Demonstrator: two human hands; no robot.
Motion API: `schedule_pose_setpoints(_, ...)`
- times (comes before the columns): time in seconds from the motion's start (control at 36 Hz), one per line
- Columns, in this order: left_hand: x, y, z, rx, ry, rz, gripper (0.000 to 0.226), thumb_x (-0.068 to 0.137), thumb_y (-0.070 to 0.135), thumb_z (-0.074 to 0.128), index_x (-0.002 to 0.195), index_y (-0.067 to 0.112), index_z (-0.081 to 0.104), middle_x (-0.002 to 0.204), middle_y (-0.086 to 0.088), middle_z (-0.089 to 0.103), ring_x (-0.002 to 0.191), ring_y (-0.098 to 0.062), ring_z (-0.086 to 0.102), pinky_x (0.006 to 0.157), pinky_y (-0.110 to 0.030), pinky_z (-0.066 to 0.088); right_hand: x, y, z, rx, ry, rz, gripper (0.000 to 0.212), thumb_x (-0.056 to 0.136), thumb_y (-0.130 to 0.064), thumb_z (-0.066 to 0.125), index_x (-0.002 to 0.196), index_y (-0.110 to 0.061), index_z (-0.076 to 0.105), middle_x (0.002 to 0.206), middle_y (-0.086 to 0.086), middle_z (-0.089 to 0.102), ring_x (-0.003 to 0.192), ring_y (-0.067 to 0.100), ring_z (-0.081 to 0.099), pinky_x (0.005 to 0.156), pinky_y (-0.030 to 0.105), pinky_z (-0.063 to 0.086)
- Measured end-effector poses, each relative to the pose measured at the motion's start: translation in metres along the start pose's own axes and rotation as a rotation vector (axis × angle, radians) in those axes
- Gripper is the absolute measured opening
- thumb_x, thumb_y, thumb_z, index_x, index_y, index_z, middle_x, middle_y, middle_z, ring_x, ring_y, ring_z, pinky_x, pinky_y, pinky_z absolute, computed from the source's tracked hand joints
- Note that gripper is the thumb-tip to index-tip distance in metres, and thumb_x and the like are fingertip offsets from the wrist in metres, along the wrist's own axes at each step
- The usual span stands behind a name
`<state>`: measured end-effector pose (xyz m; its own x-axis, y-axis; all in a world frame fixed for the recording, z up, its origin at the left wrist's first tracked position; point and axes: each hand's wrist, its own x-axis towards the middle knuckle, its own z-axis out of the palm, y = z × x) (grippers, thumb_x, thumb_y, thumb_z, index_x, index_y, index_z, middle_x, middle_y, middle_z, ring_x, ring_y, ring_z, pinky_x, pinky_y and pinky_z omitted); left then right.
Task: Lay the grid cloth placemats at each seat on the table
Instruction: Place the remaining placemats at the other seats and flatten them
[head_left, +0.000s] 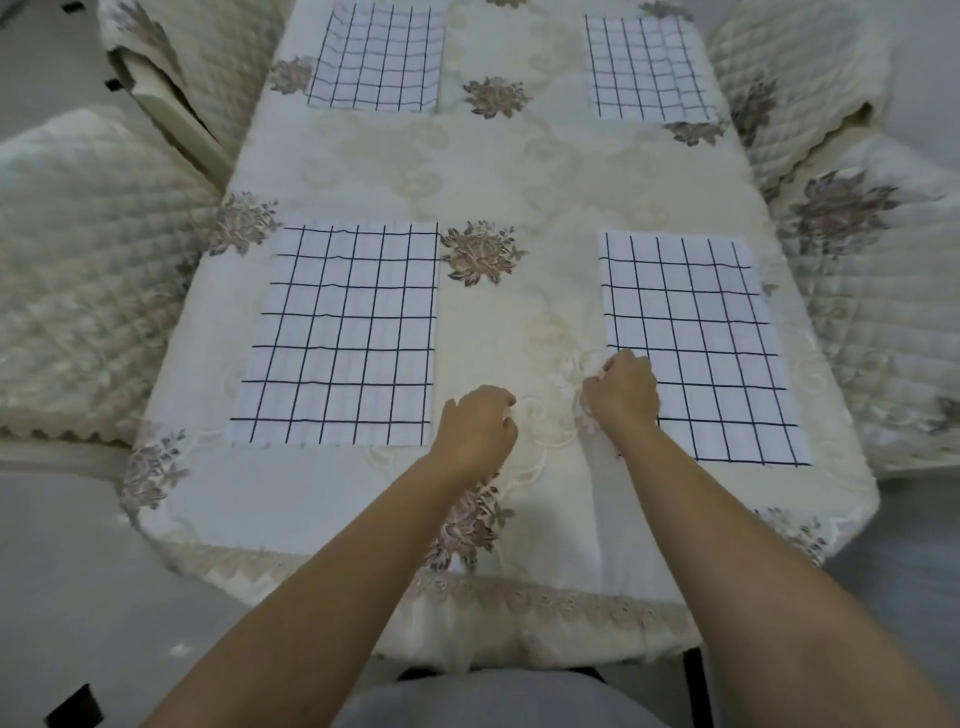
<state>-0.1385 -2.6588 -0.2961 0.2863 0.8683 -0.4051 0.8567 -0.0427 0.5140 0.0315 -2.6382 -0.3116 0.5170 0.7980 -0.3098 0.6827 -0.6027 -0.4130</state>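
Curling over tablecloth (519, 171), left hand (475, 423), right hand (622, 393) by placemat (696, 343) (grips hidden, cannot tell)

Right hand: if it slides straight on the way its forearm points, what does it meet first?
The right hand looks to have a free way: only flat tablecloth, across the flower motif, then probably the far left placemat at its near corner.

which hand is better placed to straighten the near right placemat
The right hand sits at the inner edge of the near right placemat; the left hand is over the tablecloth between mats.
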Motion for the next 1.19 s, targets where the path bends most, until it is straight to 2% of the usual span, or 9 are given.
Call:
schedule_pose_setpoints(0.06,0.018,0.002,0.0,0.154,-0.023,-0.011,0.043,0.095,0.016,0.038,0.139,0.013,0.038,0.15,-0.004,0.031,0.14,-0.021,0.024,0.116,-0.049,0.01,0.01,0.0,0.0,-0.09,-0.009,0.003,0.038,0.086,-0.012,0.053,0.122,-0.001,0.044,0.128,0.017,0.042,0.116,0.033,0.045,0.086,0.039,0.044)
schedule_pose_setpoints(0.08,0.027,0.002,0.0,0.221,-0.035,-0.015,0.045,0.095,0.018,0.038,0.14,0.013,0.036,0.152,-0.006,0.026,0.142,-0.023,0.018,0.115,-0.052,0.009,0.014,0.0,0.001,-0.136,-0.019,0.001,0.043,0.087,-0.012,0.053,0.127,-0.001,0.041,0.132,0.018,0.039,0.12,0.032,0.042,0.089,0.04,0.043)
schedule_pose_setpoints(0.17,0.041,0.0,0.002,0.337,-0.103,-0.036,0.051,0.095,0.029,0.04,0.142,0.013,0.029,0.154,-0.011,0.017,0.141,-0.029,0.017,0.112,-0.056,0.015,0.021,0.0,0.003,-0.206,-0.033,0.0,0.048,0.088,-0.013,0.054,0.131,-0.002,0.035,0.135,0.017,0.035,0.124,0.032,0.037,0.091,0.04,0.041)
schedule_pose_setpoints(0.25,0.045,0.0,0.003,0.465,-0.162,-0.023,0.059,0.095,0.038,0.044,0.144,0.012,0.023,0.157,-0.014,0.003,0.142,-0.033,0.013,0.112,-0.053,0.018,0.024,-0.002,0.003,-0.235,-0.021,-0.001,0.045,0.087,-0.013,0.054,0.127,-0.001,0.037,0.133,0.017,0.036,0.12,0.032,0.039,0.087,0.039,0.042)
schedule_pose_setpoints(0.42,0.053,0.004,-0.005,0.57,-0.187,0.006,0.052,0.094,0.038,0.046,0.136,0.009,0.035,0.154,-0.018,0.016,0.13,-0.034,0.035,0.105,-0.045,0.03,0.029,-0.011,0.005,-0.294,-0.034,0.001,0.048,0.085,-0.012,0.059,0.125,0.001,0.037,0.131,0.02,0.038,0.118,0.034,0.042,0.085,0.036,0.045)
schedule_pose_setpoints(0.64,0.051,0.002,-0.005,0.584,-0.197,0.046,0.051,0.096,0.028,0.042,0.14,0.008,0.029,0.155,-0.02,0.008,0.131,-0.034,0.033,0.104,-0.04,0.033,0.036,-0.011,0.005,-0.321,-0.047,0.045,0.05,0.084,-0.008,0.06,0.127,0.003,0.036,0.13,0.022,0.04,0.117,0.034,0.046,0.089,0.037,0.047)
schedule_pose_setpoints(0.83,0.05,0.002,-0.009,0.567,-0.185,0.061,0.041,0.095,0.024,0.041,0.132,0.006,0.037,0.149,-0.017,0.024,0.123,-0.033,0.04,0.09,-0.038,0.041,0.037,-0.005,0.002,-0.35,-0.022,0.036,0.046,0.087,-0.002,0.053,0.127,0.007,0.034,0.132,0.023,0.037,0.114,0.034,0.049,0.089,0.035,0.046)
schedule_pose_setpoints(1.06,0.051,0.002,-0.011,0.56,-0.181,0.062,0.038,0.093,0.022,0.042,0.127,0.006,0.042,0.145,-0.019,0.029,0.12,-0.033,0.043,0.085,-0.037,0.042,0.033,0.002,0.002,-0.364,0.042,0.04,0.048,0.084,-0.004,0.058,0.125,0.004,0.035,0.126,0.021,0.041,0.112,0.032,0.046,0.079,0.036,0.048)
schedule_pose_setpoints(1.19,0.051,0.002,-0.01,0.556,-0.179,0.061,0.037,0.092,0.021,0.041,0.126,0.005,0.043,0.144,-0.019,0.03,0.121,-0.034,0.042,0.081,-0.036,0.041,0.035,0.002,0.0,-0.404,0.034,-0.003,0.039,0.088,-0.002,0.05,0.125,0.003,0.038,0.125,0.021,0.043,0.11,0.033,0.049,0.079,0.037,0.047)
